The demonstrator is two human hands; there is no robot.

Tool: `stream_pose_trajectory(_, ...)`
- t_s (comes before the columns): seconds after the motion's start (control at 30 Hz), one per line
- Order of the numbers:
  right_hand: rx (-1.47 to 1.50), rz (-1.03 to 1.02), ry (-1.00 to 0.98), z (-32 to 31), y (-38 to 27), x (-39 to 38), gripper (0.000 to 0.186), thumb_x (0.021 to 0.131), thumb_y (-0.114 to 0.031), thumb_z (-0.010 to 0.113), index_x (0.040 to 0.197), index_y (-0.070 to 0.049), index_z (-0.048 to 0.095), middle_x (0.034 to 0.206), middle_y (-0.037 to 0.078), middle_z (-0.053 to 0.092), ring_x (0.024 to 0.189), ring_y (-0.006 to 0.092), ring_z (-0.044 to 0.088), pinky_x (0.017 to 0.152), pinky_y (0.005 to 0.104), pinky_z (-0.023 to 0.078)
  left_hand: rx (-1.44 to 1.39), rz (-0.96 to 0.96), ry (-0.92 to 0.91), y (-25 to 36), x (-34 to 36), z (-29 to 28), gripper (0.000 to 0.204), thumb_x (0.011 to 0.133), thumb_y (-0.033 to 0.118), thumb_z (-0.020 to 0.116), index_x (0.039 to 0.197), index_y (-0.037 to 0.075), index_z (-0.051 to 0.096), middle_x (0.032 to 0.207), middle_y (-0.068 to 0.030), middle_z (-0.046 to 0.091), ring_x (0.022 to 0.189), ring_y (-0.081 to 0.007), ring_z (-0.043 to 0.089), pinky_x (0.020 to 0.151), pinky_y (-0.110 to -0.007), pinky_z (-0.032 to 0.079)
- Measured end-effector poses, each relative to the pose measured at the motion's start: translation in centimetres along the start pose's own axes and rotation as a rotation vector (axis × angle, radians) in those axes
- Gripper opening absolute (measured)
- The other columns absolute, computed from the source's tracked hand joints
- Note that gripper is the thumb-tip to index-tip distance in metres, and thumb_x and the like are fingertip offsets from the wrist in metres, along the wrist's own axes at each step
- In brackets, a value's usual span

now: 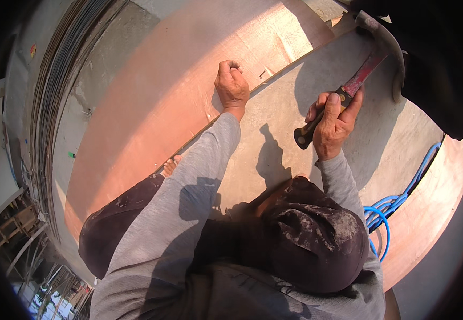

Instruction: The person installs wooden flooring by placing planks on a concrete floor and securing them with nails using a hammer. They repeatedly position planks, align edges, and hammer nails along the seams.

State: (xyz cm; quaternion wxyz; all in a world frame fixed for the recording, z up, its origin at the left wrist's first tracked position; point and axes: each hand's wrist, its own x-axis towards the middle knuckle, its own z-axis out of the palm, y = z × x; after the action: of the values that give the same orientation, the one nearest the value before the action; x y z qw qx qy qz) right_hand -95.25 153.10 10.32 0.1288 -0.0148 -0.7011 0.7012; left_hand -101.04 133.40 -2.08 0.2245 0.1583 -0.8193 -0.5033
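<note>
At frame centre, the left hand (232, 85) rests as a closed fist on the edge of a broad reddish plywood sheet (157, 101). Upper right, the right hand (334, 124) grips a red-handled steel claw hammer (357, 80), raised over the grey concrete floor (317, 74). Blue hoses (388, 205) coil at lower right.

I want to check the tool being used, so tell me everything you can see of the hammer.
The hammer is a claw hammer with a curved grey metal head, a worn red shaft and a black grip. The right hand holds it near the grip's upper end, the butt sticking out below the hand. It is raised, slanting up to the right, head above the concrete. Nothing else touches it.
</note>
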Motion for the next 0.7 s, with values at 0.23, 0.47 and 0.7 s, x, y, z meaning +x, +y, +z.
stream_pose_trajectory(0.23, -0.256, 0.351, -0.286, -1.7, -0.7, -0.1, 0.052, 0.110, -0.022, 0.048, 0.158, -0.010, 0.034, 0.073, 0.000, 0.054, 0.054, 0.0078, 0.054, 0.045, 0.0263, 0.049, -0.021, 0.025, 0.015, -0.1, -0.1, -0.2, 0.013, 0.094, 0.005, 0.042, 0.097, 0.003, 0.054, 0.079, -0.0155, 0.067, 0.070, -0.0295, 0.068, 0.068, -0.041, 0.056)
stream_pose_trajectory(0.47, -0.606, 0.282, -0.569, -1.2, 2.5, -1.3, 0.053, 0.111, -0.021, 0.045, 0.158, -0.008, 0.026, 0.077, 0.002, 0.054, 0.054, 0.0085, 0.055, 0.046, 0.0242, 0.048, 0.019, -0.114, 0.045, -0.1, 0.3, 0.2, 0.012, 0.094, 0.006, 0.042, 0.097, 0.004, 0.053, 0.078, -0.0144, 0.066, 0.072, -0.0284, 0.068, 0.069, -0.041, 0.055)
stream_pose_trajectory(0.7, -0.184, -0.080, -0.122, -0.7, 0.9, -0.9, 0.054, 0.112, -0.022, 0.044, 0.161, -0.012, 0.024, 0.078, 0.002, 0.056, 0.056, 0.0087, 0.056, 0.045, 0.0240, 0.047, -0.025, -0.079, 0.120, 0.7, -0.1, -0.5, 0.012, 0.093, 0.007, 0.042, 0.098, 0.002, 0.053, 0.078, -0.0152, 0.065, 0.070, -0.0298, 0.067, 0.068, -0.041, 0.055)
